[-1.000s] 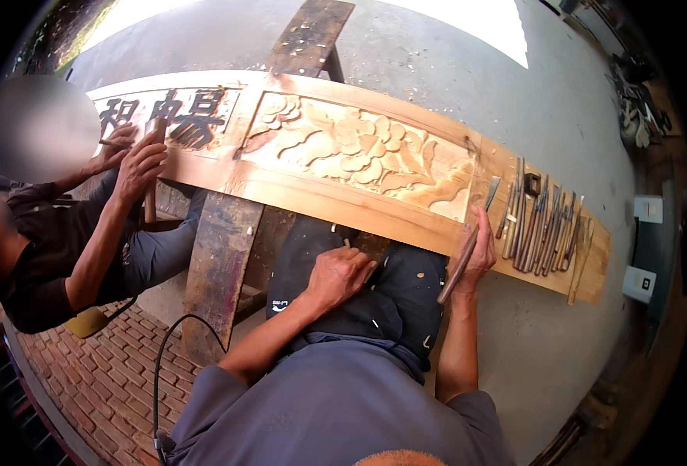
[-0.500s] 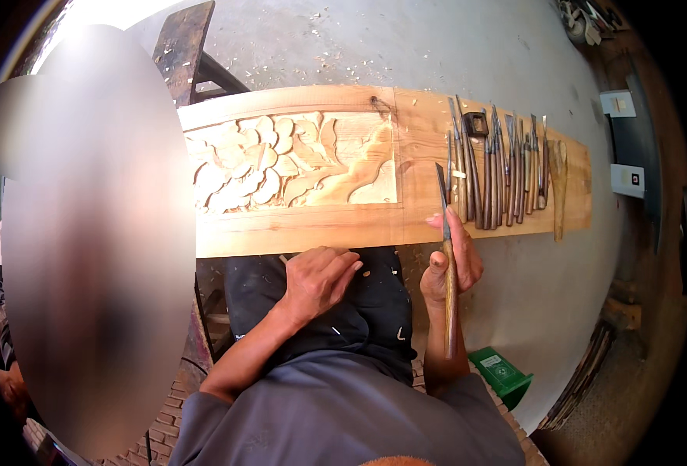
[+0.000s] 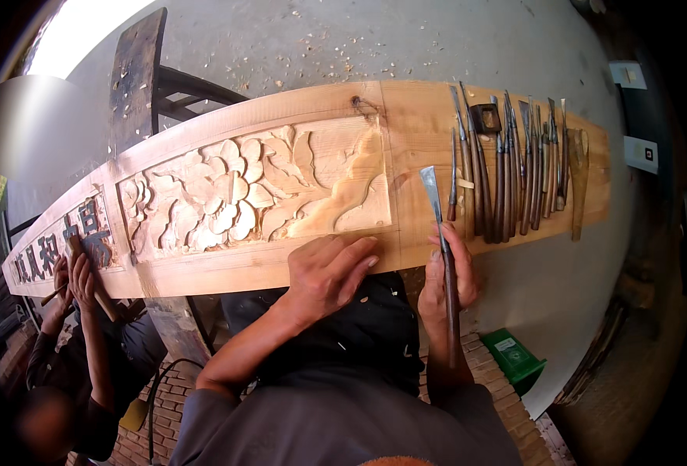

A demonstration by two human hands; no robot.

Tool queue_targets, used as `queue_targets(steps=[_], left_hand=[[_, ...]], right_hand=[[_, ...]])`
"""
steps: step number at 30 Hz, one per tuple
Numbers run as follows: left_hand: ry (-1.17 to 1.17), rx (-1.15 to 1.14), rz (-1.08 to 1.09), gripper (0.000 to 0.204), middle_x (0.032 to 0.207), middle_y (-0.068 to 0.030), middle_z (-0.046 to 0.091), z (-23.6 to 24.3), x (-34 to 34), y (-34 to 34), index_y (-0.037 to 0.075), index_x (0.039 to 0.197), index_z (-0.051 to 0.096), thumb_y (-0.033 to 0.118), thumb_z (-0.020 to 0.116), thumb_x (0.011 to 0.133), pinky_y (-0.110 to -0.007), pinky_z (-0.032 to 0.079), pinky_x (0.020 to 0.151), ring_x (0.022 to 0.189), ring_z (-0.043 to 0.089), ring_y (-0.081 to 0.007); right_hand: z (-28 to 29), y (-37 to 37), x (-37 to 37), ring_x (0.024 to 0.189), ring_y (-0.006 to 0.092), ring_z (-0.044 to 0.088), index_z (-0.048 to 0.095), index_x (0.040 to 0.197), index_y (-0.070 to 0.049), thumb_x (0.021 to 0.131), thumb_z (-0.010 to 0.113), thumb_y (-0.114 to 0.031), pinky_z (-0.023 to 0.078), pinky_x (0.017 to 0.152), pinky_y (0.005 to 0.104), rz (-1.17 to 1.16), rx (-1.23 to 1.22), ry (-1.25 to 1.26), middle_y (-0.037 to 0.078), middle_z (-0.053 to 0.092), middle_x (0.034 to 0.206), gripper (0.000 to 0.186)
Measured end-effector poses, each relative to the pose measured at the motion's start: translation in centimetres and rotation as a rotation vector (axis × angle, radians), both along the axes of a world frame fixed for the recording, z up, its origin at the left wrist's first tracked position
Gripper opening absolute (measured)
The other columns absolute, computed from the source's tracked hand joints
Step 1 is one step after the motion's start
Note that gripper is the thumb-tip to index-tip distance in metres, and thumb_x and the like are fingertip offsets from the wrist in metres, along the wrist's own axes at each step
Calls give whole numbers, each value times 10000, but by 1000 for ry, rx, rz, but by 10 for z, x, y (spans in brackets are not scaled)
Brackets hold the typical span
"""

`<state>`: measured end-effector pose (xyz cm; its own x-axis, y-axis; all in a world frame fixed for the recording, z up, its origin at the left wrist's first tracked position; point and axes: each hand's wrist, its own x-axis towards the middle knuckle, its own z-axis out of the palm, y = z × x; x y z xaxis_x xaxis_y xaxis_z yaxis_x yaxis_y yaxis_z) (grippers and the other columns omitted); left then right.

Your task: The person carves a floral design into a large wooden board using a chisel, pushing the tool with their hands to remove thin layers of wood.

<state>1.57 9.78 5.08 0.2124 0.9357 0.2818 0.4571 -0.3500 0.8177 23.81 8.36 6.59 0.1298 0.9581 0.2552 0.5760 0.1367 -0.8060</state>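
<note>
A flared, flat-bladed chisel (image 3: 449,287) with a dark wooden handle stands upright in my right hand (image 3: 446,276), blade away from me. The thumb and fingers close around its upper handle, just past the board's near edge. My left hand (image 3: 329,272) rests at the near edge of the long wooden board (image 3: 281,276), fingers loosely bent and nothing visible in them. Beyond it lies a carved relief of flowers and leaves (image 3: 238,190). Several carving chisels (image 3: 526,171) lie in a row on the board's right part, beside my right hand.
A wooden mallet-like stick (image 3: 580,186) and a small dark block (image 3: 485,118) lie among the tools. At left, a co-worker's hands (image 3: 79,279) hold tools over dark carved characters. Trestles (image 3: 137,85) support the board. A green bin (image 3: 512,359) stands right; shavings litter the floor.
The chisel in my right hand now shows its broad blade face. My left hand lies farther onto the board. The view has shifted, and the blurred shape at left no longer covers the board and co-worker.
</note>
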Motion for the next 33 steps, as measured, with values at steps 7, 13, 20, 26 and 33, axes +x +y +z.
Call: queue_targets(steps=[7, 13, 20, 26, 33], left_hand=[[152, 179, -76, 667, 1217, -146, 746, -7, 16, 45, 46, 1499, 633, 109, 839, 868, -398, 582, 815, 993, 732, -311], [227, 153, -132, 656, 1330, -191, 719, -20, 9, 50, 12, 1454, 650, 139, 814, 832, -454, 593, 1025, 1203, 721, -375], [212, 210, -42, 487, 1203, -222, 784, -22, 12, 45, -38, 1289, 736, 40, 802, 813, -476, 631, 1031, 1139, 785, -381], [291, 265, -27, 502, 1278, -220, 763, -27, 12, 45, -26, 1340, 714, 127, 803, 870, -484, 599, 1089, 1217, 752, -375], [194, 288, -40, 548, 1210, -168, 779, -20, 15, 46, -13, 1381, 701, 94, 798, 853, -427, 642, 944, 1045, 784, -320]], right_hand=[[-14, 17, -19, 1072, 417, 788, 761, 1239, 24, 944, 780, 32, 643, 930, 447, 154, 148, -192, 260, 779, 1223, 295], [-17, 18, -38, 1094, 447, 760, 752, 1303, 36, 1027, 790, -353, 635, 939, 495, 262, 140, -273, 268, 768, 1207, 479], [-18, 13, -38, 1119, 458, 752, 725, 1289, 98, 940, 781, -51, 627, 976, 497, 286, 114, -250, 290, 751, 1204, 384], [-26, 14, -32, 1114, 460, 756, 735, 1254, 93, 926, 771, -27, 628, 976, 508, 318, 182, -266, 281, 755, 1201, 351], [-19, 7, -35, 1059, 430, 780, 709, 1304, 84, 1107, 621, -303, 636, 922, 472, 158, 103, 55, 277, 768, 1185, 443]])
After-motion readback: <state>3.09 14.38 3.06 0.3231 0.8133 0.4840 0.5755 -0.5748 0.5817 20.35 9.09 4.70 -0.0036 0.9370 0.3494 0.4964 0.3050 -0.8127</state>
